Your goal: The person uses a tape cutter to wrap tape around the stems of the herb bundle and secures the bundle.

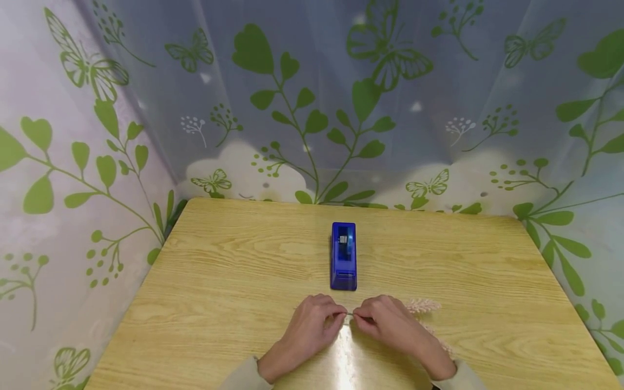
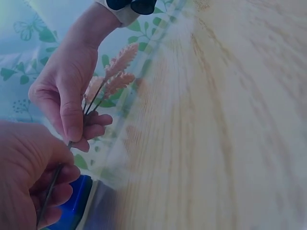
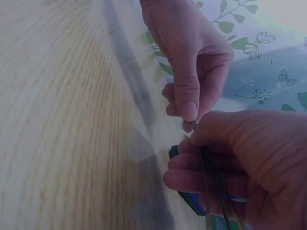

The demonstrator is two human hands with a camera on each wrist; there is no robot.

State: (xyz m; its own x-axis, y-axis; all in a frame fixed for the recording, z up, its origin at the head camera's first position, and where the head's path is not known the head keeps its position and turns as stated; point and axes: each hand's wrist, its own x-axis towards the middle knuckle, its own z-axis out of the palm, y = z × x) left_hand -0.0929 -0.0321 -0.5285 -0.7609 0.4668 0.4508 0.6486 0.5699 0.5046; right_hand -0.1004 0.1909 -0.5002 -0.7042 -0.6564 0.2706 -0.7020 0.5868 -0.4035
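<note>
Spray [image 1: 423, 306], fluffy pink heads on thin dark stems [image 2: 49, 194], hovering person-side of blue oblong plastic device [image 1: 344, 265]; L hand [image 1: 312, 324] & R hand [image 1: 391, 323] pinching stems; prob. weighing little, heads crushing easily, stems suiting grip.

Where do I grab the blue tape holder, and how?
I'd come from above and squeeze the blue tape holder by its two long sides, near the middle: it's narrow, its top has an opening, and both sides look free.

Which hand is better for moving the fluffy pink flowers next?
Probably the right hand: it pinches the stems nearer the pink flowers, which stick out on its side. The left hand pinches farther along, away from the flowers.
</note>
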